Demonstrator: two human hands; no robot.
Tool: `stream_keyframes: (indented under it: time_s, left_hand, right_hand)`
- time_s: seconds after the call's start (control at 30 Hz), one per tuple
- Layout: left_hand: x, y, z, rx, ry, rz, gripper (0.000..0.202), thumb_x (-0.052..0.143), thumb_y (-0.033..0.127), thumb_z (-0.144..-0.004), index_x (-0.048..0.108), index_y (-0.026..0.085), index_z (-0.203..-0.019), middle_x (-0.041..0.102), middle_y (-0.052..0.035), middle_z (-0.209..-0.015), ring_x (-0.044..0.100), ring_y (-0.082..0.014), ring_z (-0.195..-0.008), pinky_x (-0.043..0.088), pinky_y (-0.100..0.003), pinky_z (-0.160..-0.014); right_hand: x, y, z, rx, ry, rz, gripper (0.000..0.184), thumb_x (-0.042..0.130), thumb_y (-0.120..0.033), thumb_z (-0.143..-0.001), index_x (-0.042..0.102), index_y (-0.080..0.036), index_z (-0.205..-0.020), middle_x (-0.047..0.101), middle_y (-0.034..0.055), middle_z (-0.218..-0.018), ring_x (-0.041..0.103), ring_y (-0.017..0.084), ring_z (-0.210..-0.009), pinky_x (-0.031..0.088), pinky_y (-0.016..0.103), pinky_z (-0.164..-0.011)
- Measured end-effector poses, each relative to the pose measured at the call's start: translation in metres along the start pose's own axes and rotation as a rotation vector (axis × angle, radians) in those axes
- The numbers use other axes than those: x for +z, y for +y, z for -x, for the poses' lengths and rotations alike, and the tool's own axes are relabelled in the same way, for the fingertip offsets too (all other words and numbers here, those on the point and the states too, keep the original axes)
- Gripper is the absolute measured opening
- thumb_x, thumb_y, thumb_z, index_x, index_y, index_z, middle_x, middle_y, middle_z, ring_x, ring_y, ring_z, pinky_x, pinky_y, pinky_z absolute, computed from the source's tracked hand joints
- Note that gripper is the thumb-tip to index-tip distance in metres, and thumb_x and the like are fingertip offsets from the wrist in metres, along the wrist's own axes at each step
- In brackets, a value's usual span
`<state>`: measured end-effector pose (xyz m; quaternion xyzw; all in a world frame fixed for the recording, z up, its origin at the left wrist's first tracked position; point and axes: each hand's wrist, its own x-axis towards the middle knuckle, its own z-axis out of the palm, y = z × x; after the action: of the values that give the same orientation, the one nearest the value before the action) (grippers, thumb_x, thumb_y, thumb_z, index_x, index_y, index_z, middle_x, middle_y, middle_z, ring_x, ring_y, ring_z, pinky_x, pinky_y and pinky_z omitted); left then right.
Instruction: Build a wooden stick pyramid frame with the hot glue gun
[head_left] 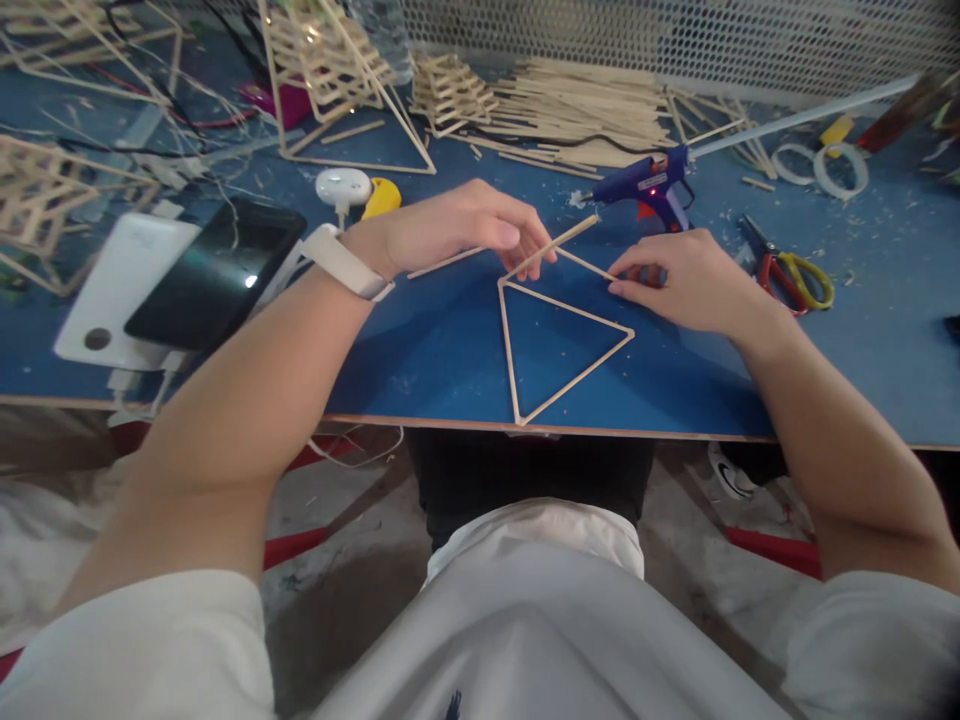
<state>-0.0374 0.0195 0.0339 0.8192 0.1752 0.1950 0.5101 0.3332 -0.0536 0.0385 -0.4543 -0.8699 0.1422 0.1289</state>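
Observation:
A flat triangle of thin wooden sticks [568, 307] lies near the front edge of the blue table. From its upper left corner a slanting wooden stick [576, 232] runs up to the right. My left hand [487, 225] is curled at this stick, fingers against it; how firmly they grip is partly hidden. With thumb and fingers, my right hand [675, 275] pinches the end of another wooden stick [585, 264], whose far end meets the slanting one by my left fingertips. A further loose stick [442, 264] lies partly behind my left hand.
A blue glue gun [649, 188] with its red light lit lies beyond my right hand. Scissors [795, 275] and tape rings [840, 170] are at right. A stick pile [577, 105] and stick frames [330, 70] stand behind. A phone [217, 270] and white power bank [124, 285] lie left.

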Motion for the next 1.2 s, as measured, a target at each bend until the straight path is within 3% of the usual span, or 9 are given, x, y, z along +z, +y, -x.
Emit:
stream_keyframes:
  time_s: [0.27,0.47,0.77,0.83,0.97,1.0,1.07,1.13,1.2]
  left_hand:
    - [0.001,-0.002,0.004,0.003,0.008,-0.098,0.031,0.089,0.052,-0.098,0.094,0.03,-0.12,0.091,-0.0082,-0.102,0.089,-0.0269,-0.094,0.076,-0.041,-0.087]
    - [0.0,0.003,0.004,-0.001,0.019,-0.21,0.032,0.089,0.059,-0.1,0.092,0.027,-0.104,0.092,-0.0049,-0.106,0.085,-0.0206,-0.097,0.076,-0.041,-0.095]
    - [0.006,0.006,0.004,0.009,-0.007,-0.317,0.022,0.089,0.049,-0.098,0.094,0.028,-0.105,0.092,-0.0052,-0.109,0.087,-0.0195,-0.097,0.073,-0.031,-0.095]
    - [0.005,0.006,0.004,0.001,-0.016,-0.32,0.024,0.09,0.051,-0.097,0.094,0.029,-0.105,0.092,-0.0049,-0.109,0.087,-0.019,-0.095,0.073,-0.031,-0.096]
    - [-0.002,0.01,0.007,-0.014,-0.099,-0.288,0.035,0.097,0.061,-0.091,0.094,0.031,-0.11,0.091,-0.0029,-0.107,0.087,-0.0207,-0.093,0.075,-0.037,-0.102]
    - [-0.006,0.011,0.008,-0.019,-0.123,-0.279,0.04,0.098,0.063,-0.089,0.095,0.032,-0.113,0.091,-0.0027,-0.108,0.088,-0.0216,-0.095,0.076,-0.039,-0.104]
    - [-0.014,0.012,0.012,-0.038,-0.162,-0.257,0.046,0.098,0.067,-0.089,0.095,0.031,-0.118,0.092,-0.0037,-0.111,0.089,-0.0238,-0.099,0.076,-0.042,-0.106]
    - [-0.021,0.008,0.014,-0.053,-0.197,-0.24,0.047,0.095,0.068,-0.093,0.094,0.03,-0.121,0.092,-0.0054,-0.113,0.088,-0.0241,-0.1,0.076,-0.042,-0.102]
    - [-0.023,-0.001,0.012,-0.046,-0.186,-0.254,0.043,0.089,0.066,-0.1,0.093,0.029,-0.122,0.092,-0.0058,-0.112,0.084,-0.0215,-0.096,0.075,-0.04,-0.094]
  right_hand:
    - [0.0,-0.001,-0.001,-0.004,-0.006,0.005,0.032,0.074,-0.061,-0.11,0.092,-0.037,-0.12,0.085,0.0057,-0.106,0.077,0.03,-0.088,0.061,0.049,-0.088]
    - [-0.001,0.001,0.0,-0.007,-0.021,0.006,0.034,0.073,-0.062,-0.111,0.091,-0.035,-0.12,0.085,0.0062,-0.107,0.076,0.029,-0.087,0.059,0.049,-0.088]
    - [0.001,0.0,-0.001,-0.03,0.008,0.041,0.03,0.076,-0.062,-0.11,0.089,-0.037,-0.119,0.083,0.0044,-0.104,0.073,0.027,-0.085,0.056,0.048,-0.085]
    - [-0.011,0.011,0.004,0.022,0.059,0.116,0.031,0.079,-0.064,-0.11,0.087,-0.034,-0.11,0.083,0.0053,-0.101,0.071,0.027,-0.086,0.055,0.048,-0.085]
    - [-0.036,0.047,0.013,0.295,0.209,0.27,0.045,0.092,-0.059,-0.101,0.071,-0.025,-0.08,0.073,0.007,-0.077,0.062,0.023,-0.075,0.048,0.046,-0.084]
    - [-0.039,0.056,0.014,0.333,0.265,0.289,0.043,0.094,-0.057,-0.1,0.072,-0.024,-0.083,0.076,0.0084,-0.081,0.063,0.023,-0.078,0.049,0.045,-0.086]
    - [-0.037,0.071,0.009,0.346,0.367,0.24,0.039,0.095,-0.054,-0.1,0.079,-0.02,-0.109,0.085,0.0142,-0.105,0.07,0.024,-0.093,0.052,0.042,-0.093]
    - [-0.026,0.08,-0.002,0.296,0.399,0.126,0.057,0.092,-0.053,-0.104,0.075,-0.015,-0.144,0.086,0.0199,-0.131,0.074,0.023,-0.108,0.054,0.038,-0.099]
    - [-0.014,0.085,-0.014,0.257,0.373,0.037,0.065,0.089,-0.051,-0.108,0.069,-0.014,-0.158,0.085,0.0199,-0.142,0.072,0.021,-0.112,0.055,0.035,-0.099]
